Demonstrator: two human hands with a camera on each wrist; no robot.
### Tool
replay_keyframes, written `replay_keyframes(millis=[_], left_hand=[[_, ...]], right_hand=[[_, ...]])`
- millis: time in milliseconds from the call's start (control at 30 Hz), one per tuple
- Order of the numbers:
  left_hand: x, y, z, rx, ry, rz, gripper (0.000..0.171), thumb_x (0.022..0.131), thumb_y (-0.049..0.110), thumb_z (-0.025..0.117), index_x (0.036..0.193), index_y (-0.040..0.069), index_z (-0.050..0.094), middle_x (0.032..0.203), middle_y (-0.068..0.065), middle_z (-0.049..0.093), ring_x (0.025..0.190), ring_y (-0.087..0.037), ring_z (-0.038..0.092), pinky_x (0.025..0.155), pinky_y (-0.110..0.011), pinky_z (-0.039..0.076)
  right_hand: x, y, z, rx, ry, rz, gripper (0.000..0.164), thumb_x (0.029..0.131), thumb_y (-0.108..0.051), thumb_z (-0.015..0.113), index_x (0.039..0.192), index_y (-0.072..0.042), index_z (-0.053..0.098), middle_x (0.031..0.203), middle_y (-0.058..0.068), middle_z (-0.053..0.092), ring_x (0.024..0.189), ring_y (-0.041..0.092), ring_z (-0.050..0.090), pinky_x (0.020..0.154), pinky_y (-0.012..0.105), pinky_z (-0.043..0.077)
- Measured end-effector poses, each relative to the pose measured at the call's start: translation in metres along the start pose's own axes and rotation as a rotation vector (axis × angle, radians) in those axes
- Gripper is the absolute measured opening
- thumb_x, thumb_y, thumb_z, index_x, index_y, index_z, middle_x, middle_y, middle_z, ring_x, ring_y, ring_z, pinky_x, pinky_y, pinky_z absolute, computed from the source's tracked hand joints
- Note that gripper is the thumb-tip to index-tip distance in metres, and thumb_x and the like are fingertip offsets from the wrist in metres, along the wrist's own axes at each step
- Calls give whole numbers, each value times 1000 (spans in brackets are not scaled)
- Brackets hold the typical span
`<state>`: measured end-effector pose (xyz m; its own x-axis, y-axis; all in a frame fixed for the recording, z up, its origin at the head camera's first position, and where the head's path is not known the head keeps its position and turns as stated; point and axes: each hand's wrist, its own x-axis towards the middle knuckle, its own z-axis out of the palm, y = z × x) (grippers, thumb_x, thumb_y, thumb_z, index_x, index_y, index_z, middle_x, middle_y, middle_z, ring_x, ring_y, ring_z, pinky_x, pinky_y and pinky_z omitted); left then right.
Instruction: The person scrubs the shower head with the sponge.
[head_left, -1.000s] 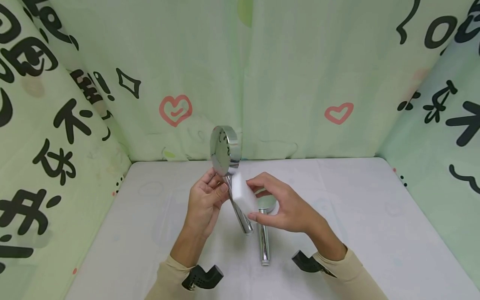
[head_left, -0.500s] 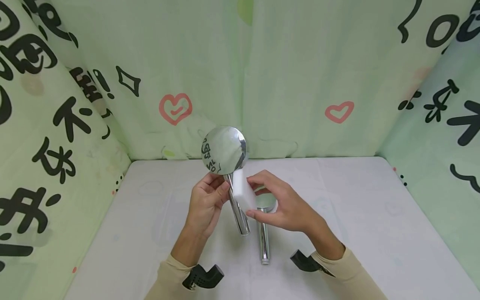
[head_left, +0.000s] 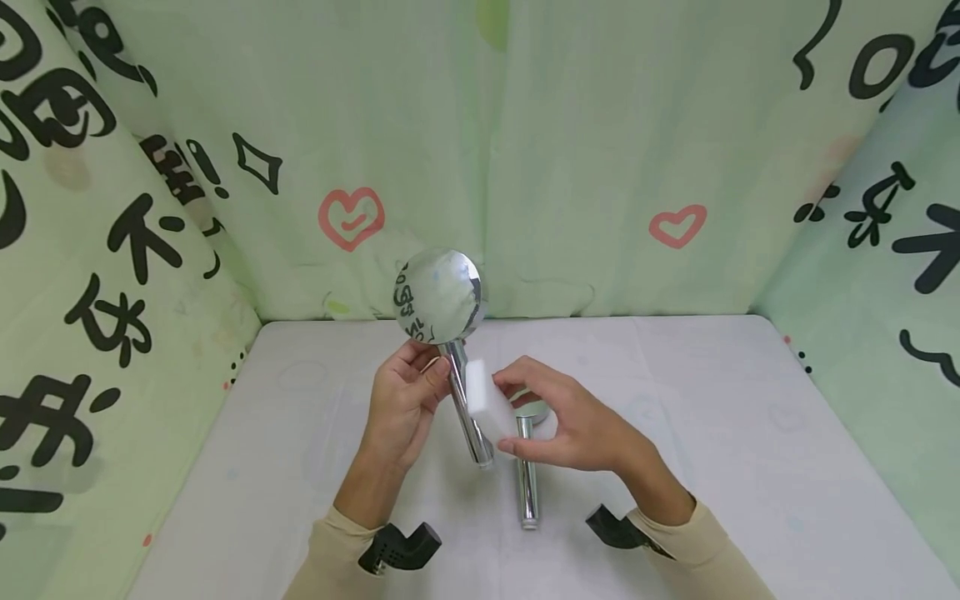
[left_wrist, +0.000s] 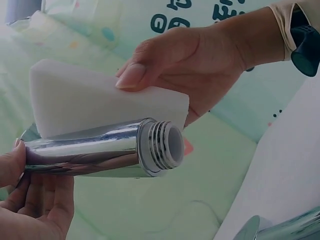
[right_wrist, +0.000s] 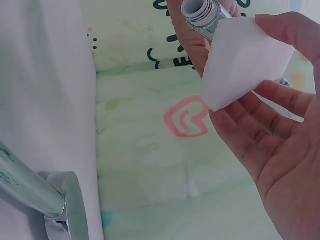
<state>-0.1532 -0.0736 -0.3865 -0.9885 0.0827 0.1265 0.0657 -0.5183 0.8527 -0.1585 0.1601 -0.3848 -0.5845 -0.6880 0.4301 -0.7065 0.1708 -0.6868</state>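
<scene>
Left hand [head_left: 405,400] grips the chrome shower head [head_left: 455,358] by its handle, just under the round face, holding it tilted above the table; right hand [head_left: 577,425] pinches the white block [head_left: 489,404] between thumb and fingers, close beside that handle; white cloth covers the table [head_left: 300,475], pale green fabric [head_left: 570,150] with black lettering walls it in; now the count: one block, one shower head aloft, one second shower head [head_left: 527,471] lying below, two red hearts [head_left: 354,224] on the back wall.
</scene>
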Motion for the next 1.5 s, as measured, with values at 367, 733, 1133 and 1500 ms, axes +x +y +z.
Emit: replay_keyframes(millis=[367, 733, 1133, 1500], left_hand=[[5, 5, -3, -25, 29, 36, 42, 98, -12, 54, 135, -19, 37, 106, -5, 65, 89, -12, 64, 77, -24, 58], [5, 6, -3, -36, 83, 36, 45, 97, -10, 57, 138, -16, 37, 110, -5, 64, 94, -12, 65, 79, -26, 58], [1, -2, 2, -45, 66, 16, 41, 97, -10, 56, 135, -14, 41, 108, -4, 63, 96, -13, 65, 81, -26, 58], [-2, -7, 4, -54, 32, -4, 46, 98, -10, 55, 140, -15, 36, 108, -3, 62, 96, -13, 63, 82, -26, 58]], right_hand=[[-8, 5, 4, 54, -87, 29, 56, 85, -19, 82, 133, -20, 52, 125, -4, 57, 110, 14, 59, 91, 34, 57], [-8, 6, 10, 124, -85, 21, 60, 85, -15, 82, 135, -18, 50, 127, -2, 57, 116, 18, 60, 94, 38, 57], [4, 3, 12, 33, 69, 8, 61, 84, -13, 83, 136, -12, 51, 126, 1, 58, 115, 18, 62, 93, 37, 58], [11, -1, 5, 12, 116, 25, 58, 85, -16, 83, 136, -14, 55, 125, -1, 60, 112, 17, 62, 91, 37, 58]])
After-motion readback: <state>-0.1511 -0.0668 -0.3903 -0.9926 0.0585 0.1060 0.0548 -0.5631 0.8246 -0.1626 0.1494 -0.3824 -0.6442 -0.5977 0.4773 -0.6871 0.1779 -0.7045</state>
